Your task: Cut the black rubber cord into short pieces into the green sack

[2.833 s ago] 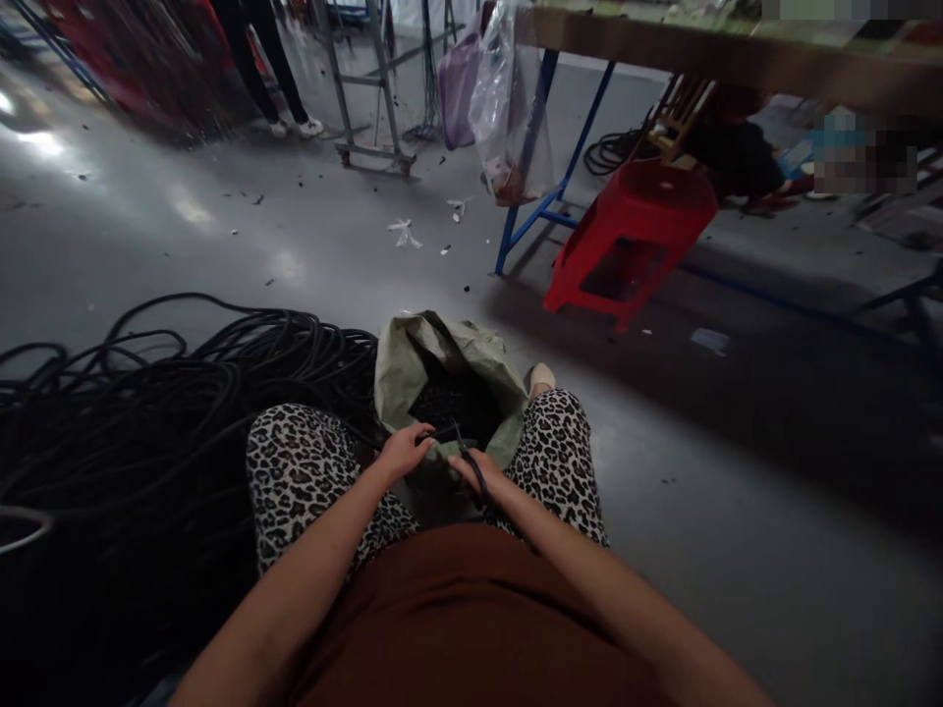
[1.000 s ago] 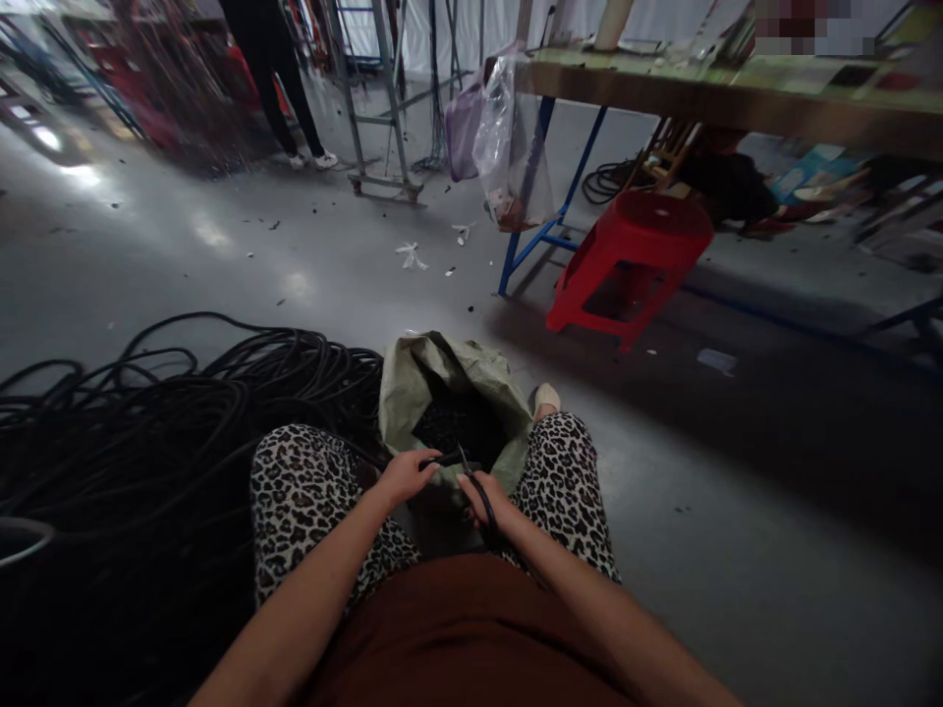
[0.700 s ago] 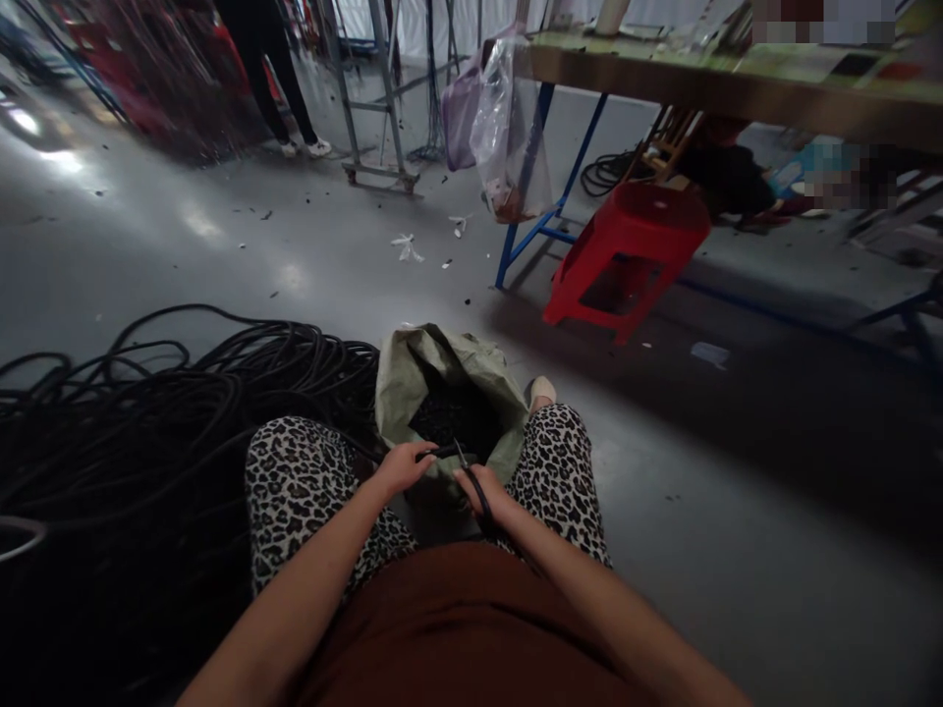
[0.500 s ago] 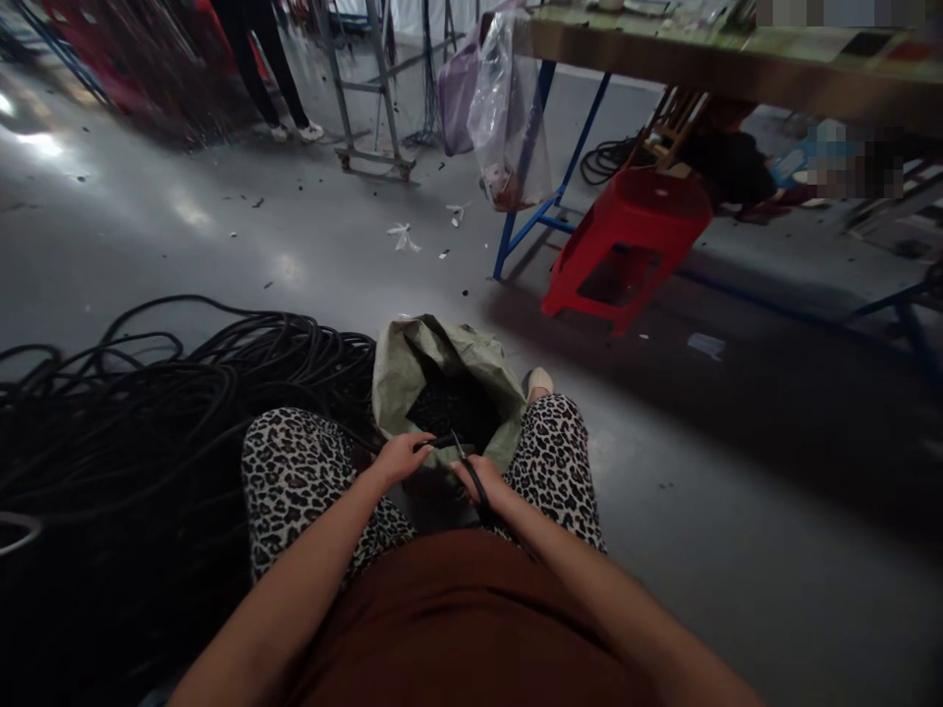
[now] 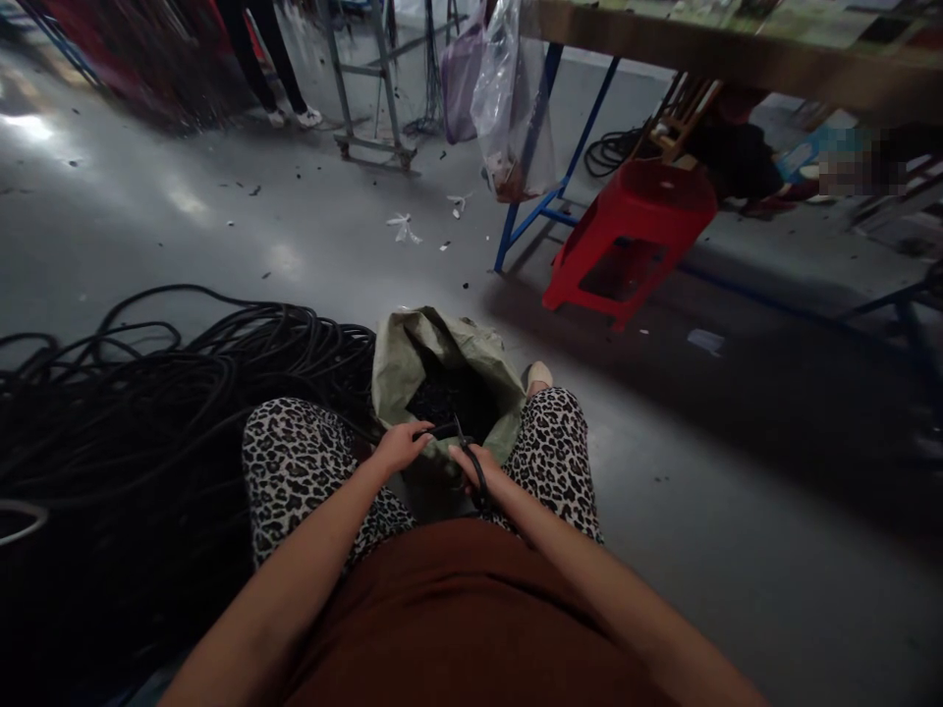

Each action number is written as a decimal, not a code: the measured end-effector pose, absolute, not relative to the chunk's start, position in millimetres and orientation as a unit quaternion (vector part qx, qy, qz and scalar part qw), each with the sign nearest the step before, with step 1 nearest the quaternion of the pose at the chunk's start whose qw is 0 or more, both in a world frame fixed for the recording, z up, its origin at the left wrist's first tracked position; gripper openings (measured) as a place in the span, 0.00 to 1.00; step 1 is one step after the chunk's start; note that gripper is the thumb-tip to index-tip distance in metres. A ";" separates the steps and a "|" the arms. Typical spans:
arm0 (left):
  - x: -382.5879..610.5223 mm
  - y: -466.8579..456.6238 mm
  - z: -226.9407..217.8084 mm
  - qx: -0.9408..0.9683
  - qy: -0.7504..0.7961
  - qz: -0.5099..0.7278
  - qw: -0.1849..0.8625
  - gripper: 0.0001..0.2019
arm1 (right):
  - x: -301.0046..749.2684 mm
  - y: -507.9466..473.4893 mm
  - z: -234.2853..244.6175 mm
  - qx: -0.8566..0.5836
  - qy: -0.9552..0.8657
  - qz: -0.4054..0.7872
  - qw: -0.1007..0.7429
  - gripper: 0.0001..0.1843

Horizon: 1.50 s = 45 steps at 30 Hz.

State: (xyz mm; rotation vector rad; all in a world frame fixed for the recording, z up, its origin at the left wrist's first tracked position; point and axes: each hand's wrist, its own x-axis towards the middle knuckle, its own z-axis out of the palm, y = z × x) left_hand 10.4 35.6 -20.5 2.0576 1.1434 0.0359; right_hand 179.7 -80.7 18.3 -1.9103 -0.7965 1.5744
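Black cord, left hand pinching it, right hand gripping loop-handled scissors, crinkled sack

Between the left fingers and the right fingers: slender black cord. Within the right fingers: black-handled scissors. Just beyond the fingers: pale green, open-mouthed sack. Left: coiled black cord pile. Flanking: off-white cloth trousers, black leopard print.

The single head view is looking forward and down from above and behind the fingers, taking in the forearms nearest it and, well beyond the fingers, a table.
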 end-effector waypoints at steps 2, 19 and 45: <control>11.2 35.4 -18.6 0.802 0.458 0.022 0.383 0.18 | 180.5 -81.9 16.7 -0.695 -0.302 0.598 0.261 0.15; 13.0 33.4 -16.4 0.813 0.432 0.032 0.389 0.19 | 179.0 -82.3 11.0 -0.669 -0.298 0.642 0.228 0.18; 11.6 34.0 -20.1 0.808 0.424 0.031 0.407 0.19 | 178.0 -82.3 6.3 -0.683 -0.309 0.625 0.219 0.17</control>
